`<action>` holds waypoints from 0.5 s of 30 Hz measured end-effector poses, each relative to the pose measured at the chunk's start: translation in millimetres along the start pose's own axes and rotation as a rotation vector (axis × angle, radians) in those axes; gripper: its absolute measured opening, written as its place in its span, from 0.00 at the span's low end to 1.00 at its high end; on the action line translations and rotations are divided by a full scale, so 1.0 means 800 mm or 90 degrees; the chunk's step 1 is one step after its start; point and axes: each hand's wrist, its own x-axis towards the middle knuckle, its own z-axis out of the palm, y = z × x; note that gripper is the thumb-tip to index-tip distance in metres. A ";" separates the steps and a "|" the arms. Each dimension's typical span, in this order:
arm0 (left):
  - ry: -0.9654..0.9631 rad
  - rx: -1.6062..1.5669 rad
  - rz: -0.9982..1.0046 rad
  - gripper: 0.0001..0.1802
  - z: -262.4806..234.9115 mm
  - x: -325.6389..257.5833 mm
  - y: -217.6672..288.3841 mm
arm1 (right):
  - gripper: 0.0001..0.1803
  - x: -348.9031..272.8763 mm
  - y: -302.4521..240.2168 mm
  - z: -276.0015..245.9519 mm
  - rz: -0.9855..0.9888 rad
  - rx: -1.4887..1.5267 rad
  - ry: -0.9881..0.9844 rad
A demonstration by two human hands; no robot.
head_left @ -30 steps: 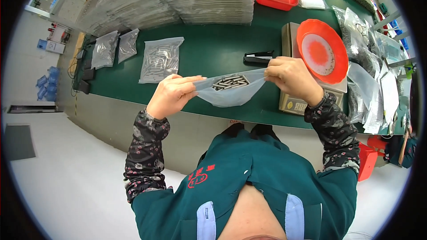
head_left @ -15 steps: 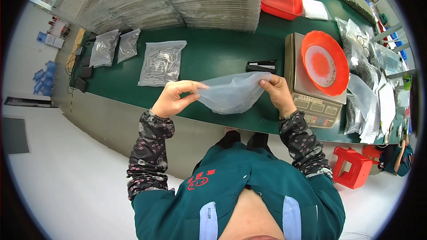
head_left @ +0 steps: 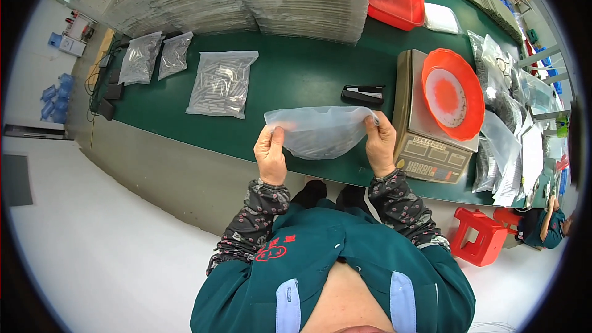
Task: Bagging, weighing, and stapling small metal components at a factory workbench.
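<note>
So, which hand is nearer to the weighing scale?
Right. The right hand is just left of the weighing scale; the left hand is farther left, across the plastic bag.

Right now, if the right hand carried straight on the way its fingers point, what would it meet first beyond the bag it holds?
Probably the black stapler on the green table, ahead of the right hand; depth is unclear, so the hand might pass above it.
</note>
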 end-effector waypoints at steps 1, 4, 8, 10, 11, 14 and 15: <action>0.003 0.001 -0.001 0.08 0.010 0.000 0.005 | 0.09 -0.001 0.001 0.003 -0.033 -0.036 0.025; 0.099 -0.093 0.029 0.07 0.027 0.003 0.016 | 0.08 0.000 0.004 0.005 -0.035 -0.073 0.038; 0.035 0.081 0.041 0.08 0.018 0.012 0.017 | 0.09 -0.001 0.003 0.003 -0.029 -0.064 0.035; 0.037 0.115 0.056 0.08 0.007 0.009 0.013 | 0.09 -0.002 0.004 0.003 -0.059 -0.098 0.033; 0.034 0.107 0.077 0.08 0.007 0.008 0.012 | 0.09 -0.001 0.004 0.004 -0.058 -0.098 0.030; 0.111 0.177 0.110 0.08 0.019 0.008 0.013 | 0.10 -0.003 -0.001 0.007 -0.080 -0.105 0.037; 0.096 0.165 0.091 0.08 0.021 0.001 0.004 | 0.10 -0.004 -0.003 0.008 -0.070 -0.106 0.042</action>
